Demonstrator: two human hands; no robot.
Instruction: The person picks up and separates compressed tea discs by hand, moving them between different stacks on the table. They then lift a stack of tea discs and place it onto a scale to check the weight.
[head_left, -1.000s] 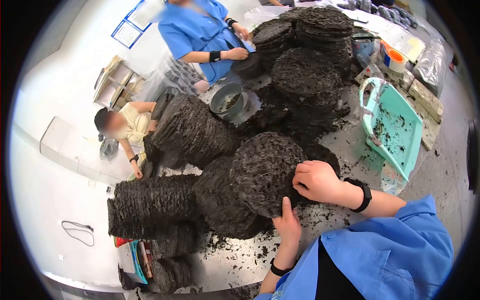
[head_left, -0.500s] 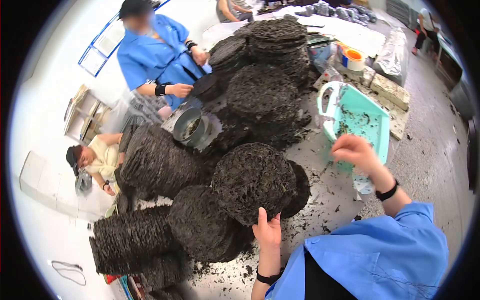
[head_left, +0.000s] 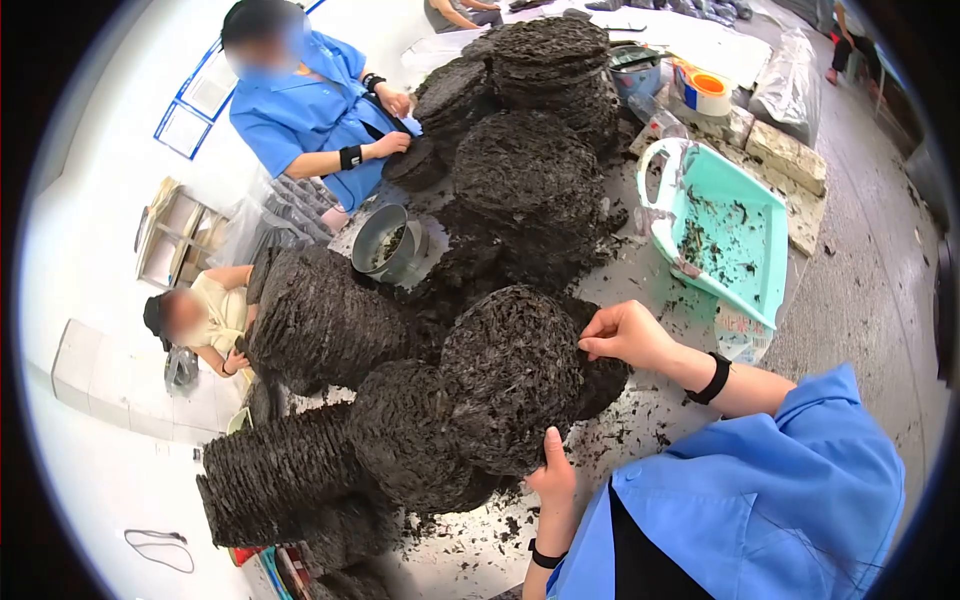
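Note:
A dark round dried seaweed cake [head_left: 512, 375] is tilted up on its edge in front of me. My left hand [head_left: 552, 475] grips its lower edge, thumb on the near face and fingers hidden behind. At the cake's right edge, my right hand [head_left: 625, 335] is closed in a pinch, fingertips at the rim; whatever lies between them is too small to make out. Another seaweed cake [head_left: 605, 385] lies flat behind the raised one. Just left of it leans a stack of similar cakes [head_left: 410, 430].
More seaweed stacks [head_left: 530, 165] crowd the table. A mint-green basin [head_left: 735, 245] with dark scraps stands right, a grey metal bowl [head_left: 385, 240] in the middle. Tape rolls [head_left: 705, 85] sit beyond. Across the table a co-worker [head_left: 310, 110] handles a small dark cake; another person [head_left: 205, 320] is at left.
My right hand has come from beside the green basin to the cake's right edge. The cake has turned more upright in my left hand. The co-worker's hands have drawn together at the small cake.

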